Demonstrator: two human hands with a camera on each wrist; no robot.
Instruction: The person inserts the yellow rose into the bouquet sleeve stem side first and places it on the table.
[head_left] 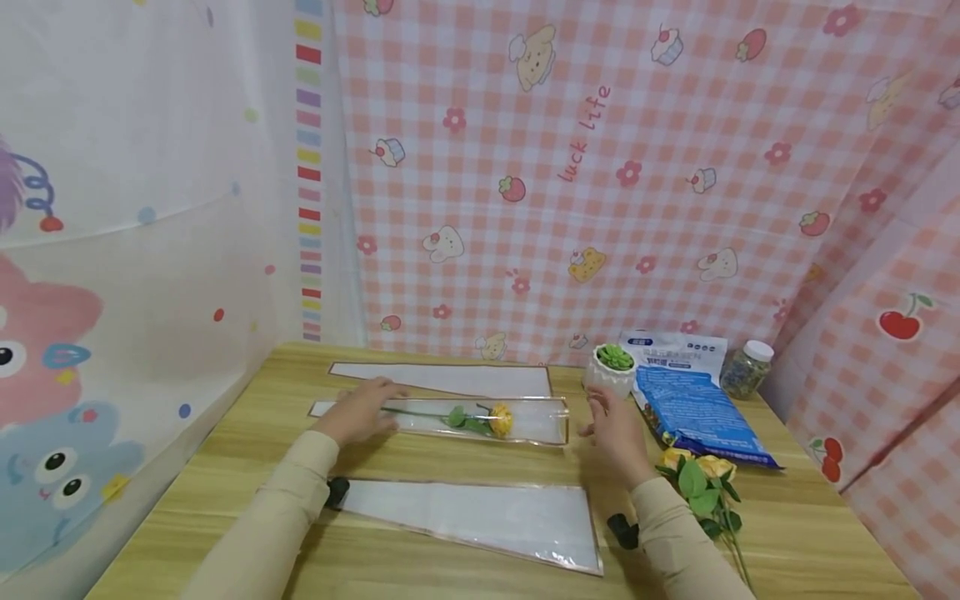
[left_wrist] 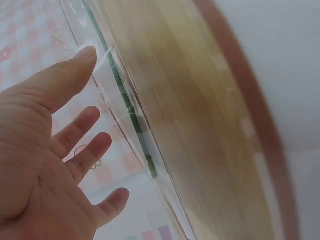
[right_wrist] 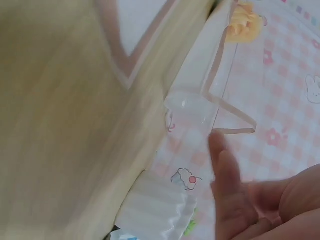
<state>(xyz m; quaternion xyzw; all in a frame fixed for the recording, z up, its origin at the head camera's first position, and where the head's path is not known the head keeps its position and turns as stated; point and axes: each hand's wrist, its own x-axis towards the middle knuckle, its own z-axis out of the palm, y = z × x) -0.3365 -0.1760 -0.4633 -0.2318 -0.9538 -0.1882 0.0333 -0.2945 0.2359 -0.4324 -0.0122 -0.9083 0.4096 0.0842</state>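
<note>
A yellow artificial rose (head_left: pixel 501 421) lies inside a clear flower sleeve (head_left: pixel 551 427) with a brownish border, its green stem (left_wrist: pixel 131 112) pointing left. At the sleeve's narrow end is my left hand (head_left: pixel 364 412); in the left wrist view its fingers are spread beside the plastic, and contact cannot be told. My right hand (head_left: pixel 618 432) hovers by the wide end, where a fingertip comes close to a corner of the sleeve in the right wrist view. Nothing is gripped by it. Two more flower sleeves lie flat, one behind (head_left: pixel 480 382) and one in front (head_left: pixel 510 517).
A potted succulent (head_left: pixel 611 371) stands behind my right hand. Farther right are a blue and white bag (head_left: pixel 697 408) and a lidded jar (head_left: pixel 746 371). More yellow roses (head_left: pixel 705 479) lie by my right forearm. Patterned curtains (head_left: pixel 570 208) border the wooden table (head_left: pixel 247 433).
</note>
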